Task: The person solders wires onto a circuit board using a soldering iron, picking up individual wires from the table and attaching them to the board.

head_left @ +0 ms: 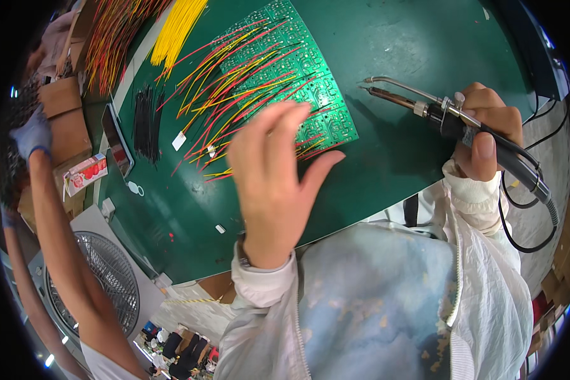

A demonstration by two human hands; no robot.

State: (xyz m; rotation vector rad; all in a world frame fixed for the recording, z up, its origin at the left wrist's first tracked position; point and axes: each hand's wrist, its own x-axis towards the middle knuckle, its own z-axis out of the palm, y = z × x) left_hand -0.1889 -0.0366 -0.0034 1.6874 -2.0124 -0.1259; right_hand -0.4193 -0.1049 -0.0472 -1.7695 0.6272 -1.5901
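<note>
My right hand [487,123] is wrapped around the black handle of a soldering iron [516,166]. A thin metal solder-feed tube [408,88] runs along it, and the tip points left, in the air beside a green circuit board panel [326,95]. Red, yellow and black wires [231,95] stick out from the panel toward the left. Over the panel's near left edge hovers my left hand [269,174], thumb spread from the bent fingers, with nothing visible in it. It hides some wire ends and part of the boards.
Left of the panel lie black wires [147,126], a yellow wire bundle [177,31], red-and-black wires [117,38] and a phone [117,139]. Past the green table's edge are a drink carton [85,174], a fan [123,278] and a co-worker's arm [60,221]. The iron's cable [519,244] loops at right.
</note>
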